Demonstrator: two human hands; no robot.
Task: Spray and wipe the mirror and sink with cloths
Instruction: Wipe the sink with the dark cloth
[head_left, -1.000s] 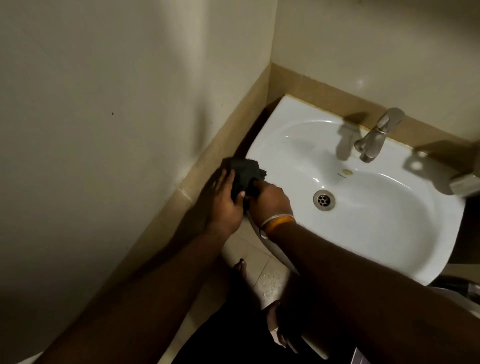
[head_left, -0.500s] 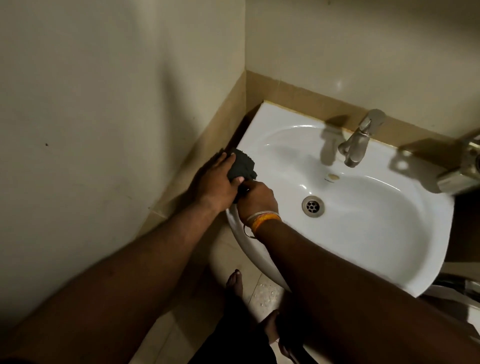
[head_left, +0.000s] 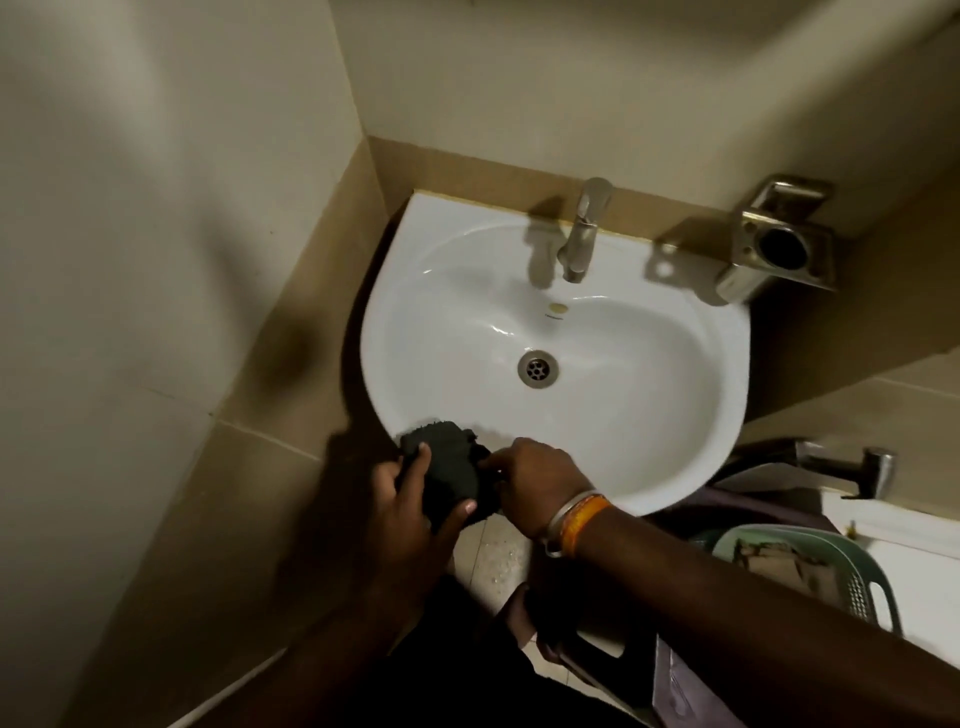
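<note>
The sink (head_left: 649, 415) is glossy white, with a dull silver drain (head_left: 538, 368) and a brushed steel tap (head_left: 583, 234). The cloth (head_left: 447, 467) looks black, or perhaps a very dark green in this dim light. On the wrist sit an orange band (head_left: 584, 522) and a silver bangle (head_left: 563, 517). The walls (head_left: 156, 208) are cream, edged with tan tiles (head_left: 291, 364). A pale green basket (head_left: 841, 566) has a perforated side. The holder (head_left: 779, 244) is steel-coloured.

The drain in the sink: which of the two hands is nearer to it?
Right. The right hand is at the sink's front rim, just below the drain. The left hand grips the dark cloth farther out, off the rim's lower left edge.
</note>
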